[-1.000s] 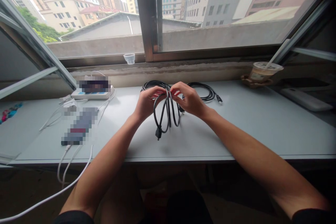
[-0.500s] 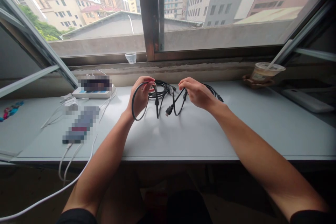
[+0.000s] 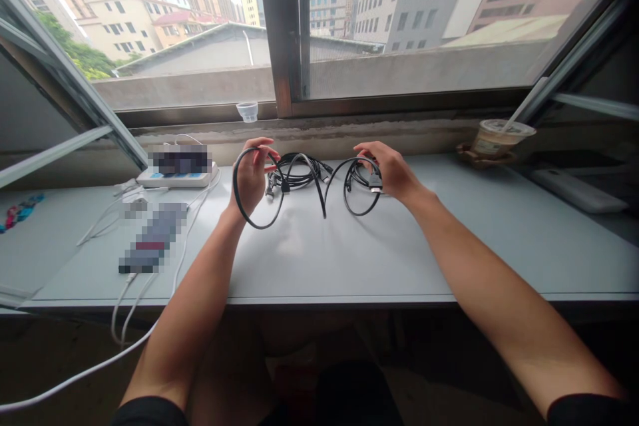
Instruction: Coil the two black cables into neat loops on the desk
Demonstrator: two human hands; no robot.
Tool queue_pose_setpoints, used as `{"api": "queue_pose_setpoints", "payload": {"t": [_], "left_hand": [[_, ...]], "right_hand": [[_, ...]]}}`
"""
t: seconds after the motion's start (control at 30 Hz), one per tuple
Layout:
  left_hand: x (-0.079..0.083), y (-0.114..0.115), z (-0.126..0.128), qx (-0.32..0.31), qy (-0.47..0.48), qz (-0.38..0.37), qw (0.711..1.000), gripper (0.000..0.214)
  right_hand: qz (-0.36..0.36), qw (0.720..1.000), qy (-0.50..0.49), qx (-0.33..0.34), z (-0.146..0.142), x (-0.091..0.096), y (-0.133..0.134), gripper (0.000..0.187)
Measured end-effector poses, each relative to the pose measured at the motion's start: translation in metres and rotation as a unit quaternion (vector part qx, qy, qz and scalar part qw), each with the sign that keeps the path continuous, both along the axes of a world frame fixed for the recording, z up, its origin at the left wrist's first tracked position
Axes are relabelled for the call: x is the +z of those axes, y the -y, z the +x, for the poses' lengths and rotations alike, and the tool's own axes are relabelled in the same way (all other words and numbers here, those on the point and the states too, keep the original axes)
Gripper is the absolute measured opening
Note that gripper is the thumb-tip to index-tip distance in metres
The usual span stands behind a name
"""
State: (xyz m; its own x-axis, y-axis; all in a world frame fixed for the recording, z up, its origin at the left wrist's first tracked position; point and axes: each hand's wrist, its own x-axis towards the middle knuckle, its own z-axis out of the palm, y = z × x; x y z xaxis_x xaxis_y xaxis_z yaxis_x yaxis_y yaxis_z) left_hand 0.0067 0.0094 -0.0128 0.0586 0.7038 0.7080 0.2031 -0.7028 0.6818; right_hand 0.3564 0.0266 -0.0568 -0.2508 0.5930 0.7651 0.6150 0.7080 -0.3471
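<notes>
A thin black cable point(image 3: 325, 209) with a dark plug at its end hangs in loose loops between my hands. My left hand point(image 3: 251, 176) is closed around one part of it, a large loop dropping in front of the palm. Closed on the cable's other part is my right hand point(image 3: 395, 173), with a flat plug point(image 3: 375, 181) hanging just beside the fingers. Behind, on the desk, lies a coiled black cable point(image 3: 299, 176). Another dark coil point(image 3: 357, 176) is partly hidden behind my right hand.
To the left are a white power strip point(image 3: 177, 178), a blurred phone point(image 3: 154, 239) and white charging cords point(image 3: 178, 273). A drink cup with a straw point(image 3: 502, 140) stands at the back right, near a pale flat object point(image 3: 579, 191). A small clear cup point(image 3: 247, 112) sits on the window ledge.
My hands have moved apart, the left one leftward and the right one rightward. The cable between them is spread into wider loops, and the plug now hangs close to my right hand.
</notes>
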Motion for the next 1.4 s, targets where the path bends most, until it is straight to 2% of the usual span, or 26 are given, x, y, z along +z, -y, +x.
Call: {"api": "queue_pose_setpoints", "payload": {"t": [0.1,0.2,0.27,0.33,0.43,0.53,0.63,0.83,0.93,1.03,1.17,1.4], "left_hand": [[-0.004,-0.006,-0.001,-0.009,-0.01,-0.004,1.0,0.036],[-0.007,-0.01,-0.002,-0.013,-0.01,-0.011,1.0,0.035],[-0.008,-0.01,-0.003,-0.016,-0.008,-0.014,1.0,0.035],[-0.008,-0.008,-0.001,-0.028,-0.013,-0.018,0.999,0.037],[-0.007,0.002,0.006,-0.056,-0.061,-0.009,0.997,0.038],[-0.006,0.017,0.018,-0.085,-0.15,0.027,0.985,0.033],[-0.005,0.03,0.032,-0.121,-0.205,0.085,0.968,0.03],[-0.006,0.042,0.048,-0.119,-0.199,0.18,0.956,0.037],[-0.006,0.048,0.051,-0.114,-0.238,0.212,0.941,0.043],[-0.007,0.052,0.05,-0.11,-0.262,0.214,0.934,0.042],[-0.004,0.053,0.046,-0.116,-0.248,0.232,0.933,0.029],[0.009,0.063,0.045,-0.094,-0.334,0.196,0.917,0.026]], "right_hand": [[0.002,0.994,-0.104,0.012,-0.006,-0.003,-0.002,0.019],[-0.003,0.977,-0.21,0.037,-0.019,-0.002,0.001,0.016],[-0.008,0.974,-0.223,0.051,-0.027,0.002,0.009,0.013],[-0.005,0.984,-0.169,0.054,-0.032,0.01,0.02,0.007],[0.03,0.997,-0.037,0.052,-0.04,0.022,0.036,0.016],[0.076,0.994,0.074,0.04,-0.053,0.028,0.047,0.024],[0.083,0.987,0.138,0.015,-0.067,0.027,0.052,0.023],[0.076,0.992,0.096,0.005,-0.083,0.022,0.058,0.014],[0.072,0.992,0.103,0.018,-0.086,0.023,0.062,0.019],[0.062,0.991,0.109,0.043,-0.088,0.025,0.065,0.027],[0.044,0.992,0.104,0.053,-0.086,0.028,0.067,0.037],[0.037,0.992,0.107,0.059,-0.084,0.025,0.064,0.047]]}}
